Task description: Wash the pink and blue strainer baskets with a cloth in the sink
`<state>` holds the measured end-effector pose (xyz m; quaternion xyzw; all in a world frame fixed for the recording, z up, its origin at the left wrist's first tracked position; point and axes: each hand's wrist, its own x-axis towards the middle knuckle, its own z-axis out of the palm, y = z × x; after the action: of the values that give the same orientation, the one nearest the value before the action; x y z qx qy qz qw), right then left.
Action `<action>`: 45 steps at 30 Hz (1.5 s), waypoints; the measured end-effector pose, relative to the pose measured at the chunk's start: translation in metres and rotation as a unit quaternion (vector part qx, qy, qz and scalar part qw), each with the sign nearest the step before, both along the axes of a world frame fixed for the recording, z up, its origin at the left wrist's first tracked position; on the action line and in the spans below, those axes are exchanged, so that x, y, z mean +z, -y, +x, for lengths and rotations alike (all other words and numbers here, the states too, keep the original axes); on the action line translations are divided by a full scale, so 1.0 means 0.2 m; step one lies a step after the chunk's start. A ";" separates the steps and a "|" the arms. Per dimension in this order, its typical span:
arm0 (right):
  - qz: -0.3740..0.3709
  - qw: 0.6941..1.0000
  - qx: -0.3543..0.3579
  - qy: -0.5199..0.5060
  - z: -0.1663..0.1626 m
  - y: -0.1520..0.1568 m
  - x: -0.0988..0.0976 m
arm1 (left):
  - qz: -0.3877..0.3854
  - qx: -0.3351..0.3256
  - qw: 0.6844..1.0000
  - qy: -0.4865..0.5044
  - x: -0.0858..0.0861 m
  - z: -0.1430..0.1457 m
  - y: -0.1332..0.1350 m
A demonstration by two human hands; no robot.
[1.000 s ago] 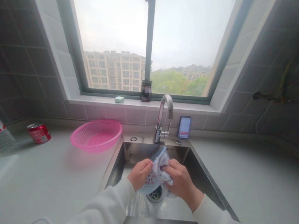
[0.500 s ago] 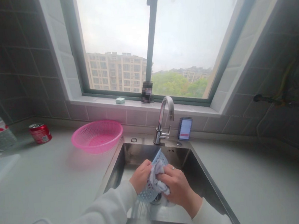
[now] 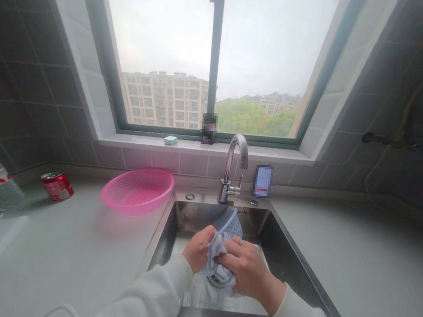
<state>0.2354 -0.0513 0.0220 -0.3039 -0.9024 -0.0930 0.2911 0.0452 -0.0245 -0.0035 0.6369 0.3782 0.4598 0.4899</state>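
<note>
Over the steel sink [image 3: 293, 263], my left hand [image 3: 199, 249] grips the rim of a light blue perforated plastic basket [image 3: 234, 226]. A crumpled whitish cloth [image 3: 217, 248] is bunched in my right hand [image 3: 248, 266] and pressed against the basket's near side. Both hands are closed and close together, the cloth between them. The basket is tilted, and its lower part is mostly hidden behind the cloth and fingers. Beneath the hands part of the drain [image 3: 216, 281] shows.
Behind the sink stands a chrome faucet [image 3: 227, 176], with a phone [image 3: 263, 181] propped to its right. On the left counter sit a pink colander [image 3: 139, 210], a red can [image 3: 57, 186] and a clear plastic bottle [image 3: 0, 188]. A small pale green box [image 3: 170, 140] lies on the windowsill.
The basket has turned, so more of its rim and inside faces up. My right hand and the cloth have shifted slightly down and left along it. Both hands keep their hold.
</note>
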 end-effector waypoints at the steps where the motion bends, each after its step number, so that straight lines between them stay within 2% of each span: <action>1: -0.004 1.000 -0.016 -0.010 0.02 -0.02 0.00 | 0.001 0.003 1.000 -0.001 0.00 0.00 0.00; 5: 0.009 0.984 -0.154 -0.091 0.16 -0.15 -0.01 | -0.049 -0.005 0.999 0.013 0.01 0.00 0.01; 7: 0.025 0.979 -0.174 -0.101 0.17 -0.15 -0.01 | -0.062 -0.010 0.998 0.020 0.00 0.00 0.01; 9: 0.030 0.987 -0.135 -0.080 0.12 -0.09 0.00 | -0.038 0.000 0.999 0.020 -0.01 0.01 0.00; 12: 0.023 0.999 -0.021 -0.016 0.02 0.00 0.00 | -0.003 -0.010 0.999 0.037 -0.01 0.01 -0.01; 14: 0.008 1.000 -0.011 -0.008 0.01 0.00 0.00 | -0.003 -0.026 0.999 0.037 -0.01 0.01 -0.02; 19: -0.011 0.977 -0.188 -0.100 0.19 -0.18 -0.02 | -0.049 -0.031 0.998 0.010 0.02 -0.01 -0.01; 22: -0.017 0.967 -0.229 -0.110 0.24 -0.21 -0.02 | -0.041 -0.038 0.998 -0.014 0.02 -0.02 0.00; 24: -0.015 0.971 -0.216 -0.101 0.20 -0.17 -0.02 | -0.022 -0.005 0.999 -0.048 0.02 -0.02 0.01; 27: -0.007 0.988 -0.142 -0.060 0.10 -0.08 -0.02 | 0.001 0.054 0.995 -0.084 0.01 0.00 0.01; 30: -0.024 0.997 -0.076 -0.024 0.07 -0.06 -0.03 | 0.006 0.060 0.994 -0.092 0.02 0.00 0.00; 33: -0.052 0.989 -0.125 -0.059 0.13 -0.12 -0.03 | -0.016 0.043 0.994 -0.104 0.03 0.00 0.00; 36: -0.041 0.975 -0.196 -0.093 0.16 -0.14 -0.02 | -0.039 0.031 0.994 -0.096 0.04 0.00 0.01; 38: -0.012 0.981 -0.178 -0.080 0.11 -0.09 -0.02 | -0.029 0.028 0.995 -0.090 0.04 0.00 0.01; 42: 0.004 0.999 -0.049 -0.009 -0.01 0.02 -0.01 | 0.001 0.024 0.997 -0.080 0.03 -0.01 0.00; 43: -0.005 0.999 -0.042 -0.008 -0.01 0.02 0.00 | 0.001 0.023 0.997 -0.080 0.03 -0.01 0.00; 45: -0.030 0.996 -0.079 -0.039 0.05 -0.04 0.01 | -0.009 0.022 0.996 -0.081 0.03 -0.01 0.00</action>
<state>0.2454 -0.0440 0.0231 -0.3860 -0.8659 -0.0764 0.3089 0.0425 -0.0245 0.0025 0.6590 0.4347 0.4137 0.4535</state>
